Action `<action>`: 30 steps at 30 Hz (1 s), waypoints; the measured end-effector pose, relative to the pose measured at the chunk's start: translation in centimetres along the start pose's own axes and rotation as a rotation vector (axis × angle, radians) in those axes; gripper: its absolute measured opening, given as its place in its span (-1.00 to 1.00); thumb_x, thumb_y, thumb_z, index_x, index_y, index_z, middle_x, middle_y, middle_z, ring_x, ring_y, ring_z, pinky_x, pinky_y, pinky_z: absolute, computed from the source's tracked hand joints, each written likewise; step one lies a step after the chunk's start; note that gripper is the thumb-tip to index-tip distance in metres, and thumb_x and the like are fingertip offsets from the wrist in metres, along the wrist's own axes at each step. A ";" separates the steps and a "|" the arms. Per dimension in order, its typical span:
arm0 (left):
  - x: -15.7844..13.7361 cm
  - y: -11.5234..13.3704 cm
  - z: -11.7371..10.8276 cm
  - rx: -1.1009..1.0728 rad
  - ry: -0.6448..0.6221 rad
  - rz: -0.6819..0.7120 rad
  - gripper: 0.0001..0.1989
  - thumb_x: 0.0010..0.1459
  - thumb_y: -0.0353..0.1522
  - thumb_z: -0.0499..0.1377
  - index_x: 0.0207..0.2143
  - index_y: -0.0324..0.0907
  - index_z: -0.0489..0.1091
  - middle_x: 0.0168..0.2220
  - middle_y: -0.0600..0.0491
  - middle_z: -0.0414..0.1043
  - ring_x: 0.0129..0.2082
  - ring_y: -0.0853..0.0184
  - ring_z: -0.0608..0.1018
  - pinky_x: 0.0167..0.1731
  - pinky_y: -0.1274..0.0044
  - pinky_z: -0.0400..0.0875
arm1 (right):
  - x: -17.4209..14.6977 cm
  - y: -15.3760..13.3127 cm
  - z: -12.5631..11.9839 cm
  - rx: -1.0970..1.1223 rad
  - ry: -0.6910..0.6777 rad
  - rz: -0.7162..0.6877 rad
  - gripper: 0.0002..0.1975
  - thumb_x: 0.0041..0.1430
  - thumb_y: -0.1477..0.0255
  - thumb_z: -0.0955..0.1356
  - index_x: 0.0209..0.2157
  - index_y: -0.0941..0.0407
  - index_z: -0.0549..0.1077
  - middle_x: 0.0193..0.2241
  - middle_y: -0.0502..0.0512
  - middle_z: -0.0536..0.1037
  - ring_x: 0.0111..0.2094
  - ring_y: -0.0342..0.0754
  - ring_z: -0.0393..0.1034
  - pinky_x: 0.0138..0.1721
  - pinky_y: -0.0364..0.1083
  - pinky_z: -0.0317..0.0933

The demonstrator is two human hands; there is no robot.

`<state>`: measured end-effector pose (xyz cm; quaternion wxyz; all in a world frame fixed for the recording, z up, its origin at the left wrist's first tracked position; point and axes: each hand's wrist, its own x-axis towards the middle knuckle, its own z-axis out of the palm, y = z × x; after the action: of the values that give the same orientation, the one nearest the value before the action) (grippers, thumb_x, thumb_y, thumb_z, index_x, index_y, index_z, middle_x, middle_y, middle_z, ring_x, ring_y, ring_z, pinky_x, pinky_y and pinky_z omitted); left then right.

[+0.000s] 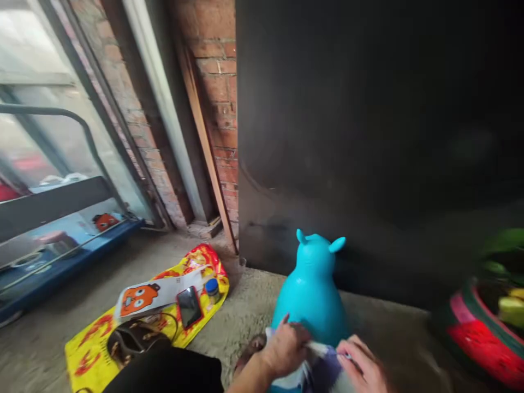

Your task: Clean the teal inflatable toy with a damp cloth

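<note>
My left hand (287,348) is closed on a cloth (325,365) with white and purple-grey areas, low in the head view. My right hand (362,364) pinches the other end of this cloth, and a small dark spot shows at its fingertips that I cannot make out. The fabric is stretched between the two hands. Just beyond them stands a turquoise animal figure (309,297) with two small ears, its lower part hidden by my hands and the cloth.
On the concrete floor at left lies a yellow and red plastic sheet (88,333) bearing a phone (189,307), a blue-capped jar (212,290) and a dark bag (137,341). A blue-shelved rack (94,240) stands farther left. A black panel (368,136) rises behind; a red-and-green pot (478,333) is right.
</note>
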<state>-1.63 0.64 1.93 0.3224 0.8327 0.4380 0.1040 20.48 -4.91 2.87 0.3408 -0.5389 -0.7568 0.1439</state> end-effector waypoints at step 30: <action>-2.1 0.3 -7.6 0.122 0.403 0.050 -0.67 0.32 -0.26 -0.09 -0.13 -0.04 0.45 -0.19 0.10 0.55 -0.21 0.40 0.57 -0.17 0.64 0.41 | 6.2 -2.6 -5.3 0.005 0.210 0.055 -0.76 0.27 0.26 0.23 -0.30 0.04 0.47 -0.31 0.04 0.45 -0.25 -0.11 0.39 -0.18 -0.15 0.25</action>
<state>-6.12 2.28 8.24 0.1745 0.8236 0.4784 0.2496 21.02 -0.97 10.44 0.4155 -0.5709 -0.7013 0.0977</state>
